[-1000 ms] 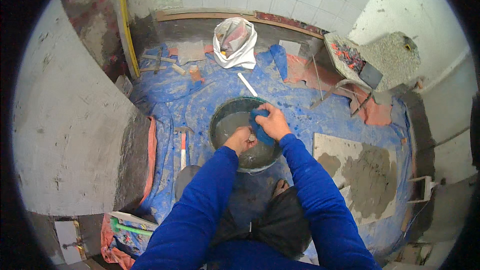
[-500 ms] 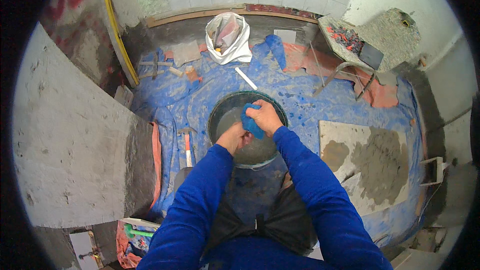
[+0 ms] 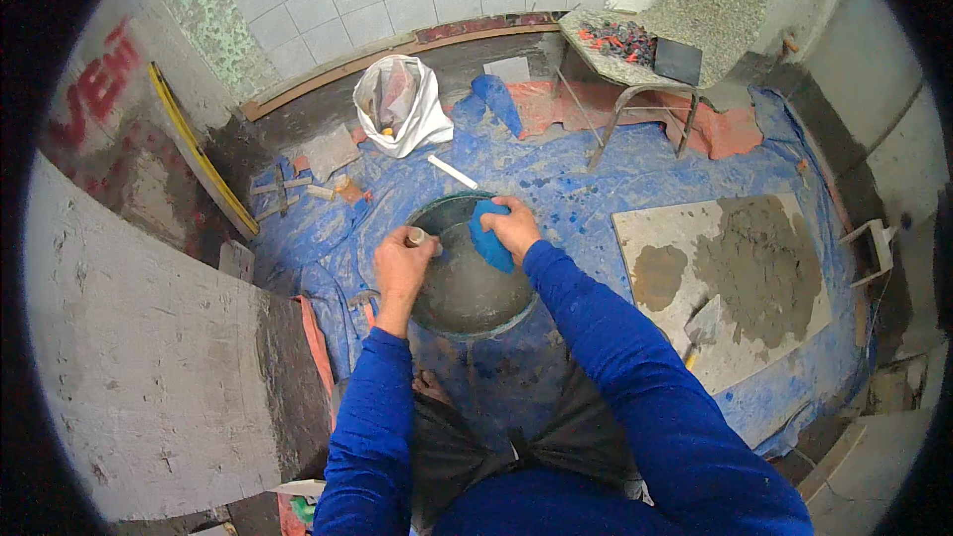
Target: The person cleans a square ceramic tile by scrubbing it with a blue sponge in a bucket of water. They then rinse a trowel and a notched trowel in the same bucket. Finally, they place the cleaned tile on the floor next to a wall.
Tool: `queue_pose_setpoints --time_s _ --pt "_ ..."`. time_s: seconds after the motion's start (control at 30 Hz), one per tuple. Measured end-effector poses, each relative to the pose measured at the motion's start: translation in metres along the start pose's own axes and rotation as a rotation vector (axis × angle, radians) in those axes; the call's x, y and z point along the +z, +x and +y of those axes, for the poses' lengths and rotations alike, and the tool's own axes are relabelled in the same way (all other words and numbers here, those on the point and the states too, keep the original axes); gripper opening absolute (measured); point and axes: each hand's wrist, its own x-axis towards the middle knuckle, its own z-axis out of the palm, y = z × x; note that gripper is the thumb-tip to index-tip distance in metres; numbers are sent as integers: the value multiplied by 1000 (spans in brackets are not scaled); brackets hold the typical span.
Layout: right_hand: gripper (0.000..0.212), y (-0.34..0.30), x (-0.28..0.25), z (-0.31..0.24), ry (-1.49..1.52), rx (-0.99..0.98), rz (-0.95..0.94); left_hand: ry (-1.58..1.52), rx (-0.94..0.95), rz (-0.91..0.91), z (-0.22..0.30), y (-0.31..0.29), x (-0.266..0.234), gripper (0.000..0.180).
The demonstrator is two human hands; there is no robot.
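Observation:
A dark round bucket (image 3: 422, 325) with cloudy grey water in it stands in front of me on the blue sheet. Over its left side, my left hand (image 3: 397, 266) is closed around a pale, round-ended handle (image 3: 418, 236); whatever it belongs to is hidden by the hand. My right hand (image 3: 516, 229) grips a blue cloth (image 3: 487, 244) over the bucket's right half, its lower end hanging just above the water. The two hands are apart.
A white sack (image 3: 430, 115) and a white tube (image 3: 453, 172) lie beyond the bucket. To the right is a board (image 3: 645, 230) with wet mortar and a trowel (image 3: 704, 322). A chair (image 3: 622, 97) bears small bits farther back. A plastered block (image 3: 149, 337) stands left.
My hands have parted: the left has moved left and now holds a pale handle, while the right keeps the blue cloth. The view has shifted, bringing the trowel into fuller sight.

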Motion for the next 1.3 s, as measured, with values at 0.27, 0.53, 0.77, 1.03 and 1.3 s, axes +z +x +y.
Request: queue_pose_setpoints --time_s 0.27,0.53,0.77,1.03,1.3 --pt "73 -10 -4 -17 151 159 -75 -480 -98 129 -22 28 5 24" --pt "58 -34 -15 -39 -66 155 -146 450 128 -859 -72 -33 79 43" --pt "53 -37 -24 -47 105 98 -177 522 116 -661 -55 -20 71 29" --pt "67 -36 -38 -56 248 184 -254 -806 57 42 27 28 -10 29" --pt "77 -47 -13 -37 -88 -111 -91 -1418 -283 -43 13 22 5 17"
